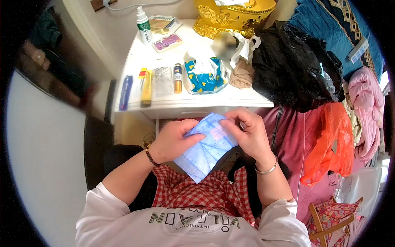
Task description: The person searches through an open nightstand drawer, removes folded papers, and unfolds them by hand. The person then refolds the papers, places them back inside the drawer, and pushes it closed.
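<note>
A creased blue sheet (205,152) with dark lines and a pinkish patch is held up over my lap, just in front of the table's near edge. It could be paper or thin film; I cannot tell which. My left hand (175,138) grips its left edge, thumb lying across the near face. At the upper right corner, my right hand (249,133) pinches the sheet between thumb and fingers. A dark bead bracelet (151,156) circles my left wrist, and a silver bangle (266,168) my right. Beneath the sheet, a red checked cloth (193,191) covers my lap.
On the white table (181,101) lie a yellow tube (147,88), a blue tube (126,92), a small bottle (177,78), a blue wipes pack (205,76) and a spray bottle (143,26). A gold box (234,18) stands behind. Black (294,66) and red (331,142) bags lie right.
</note>
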The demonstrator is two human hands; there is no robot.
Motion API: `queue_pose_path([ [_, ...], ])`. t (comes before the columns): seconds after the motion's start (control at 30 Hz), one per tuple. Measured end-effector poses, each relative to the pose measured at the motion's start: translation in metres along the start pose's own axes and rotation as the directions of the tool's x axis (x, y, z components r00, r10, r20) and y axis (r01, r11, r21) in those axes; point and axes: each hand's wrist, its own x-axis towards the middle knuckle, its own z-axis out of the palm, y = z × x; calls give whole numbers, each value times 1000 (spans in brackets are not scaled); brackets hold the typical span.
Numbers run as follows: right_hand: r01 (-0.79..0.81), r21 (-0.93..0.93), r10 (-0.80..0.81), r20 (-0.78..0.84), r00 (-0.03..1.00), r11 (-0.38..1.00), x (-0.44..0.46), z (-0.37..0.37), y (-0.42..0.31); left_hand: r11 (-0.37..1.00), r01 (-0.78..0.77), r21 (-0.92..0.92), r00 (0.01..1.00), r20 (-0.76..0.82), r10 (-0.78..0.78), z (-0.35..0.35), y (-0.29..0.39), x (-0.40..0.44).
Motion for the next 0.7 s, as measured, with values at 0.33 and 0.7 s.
queue_pose_path([
  [0.33,107,-68,-104,46,993,992,-1,7,-2,953,-122,278,988,-54,142,5,-3,-1],
  [0.7,62,-151,-46,105,993,987,-1,10,1,920,-99,380,994,-5,109,7,-5,0],
])
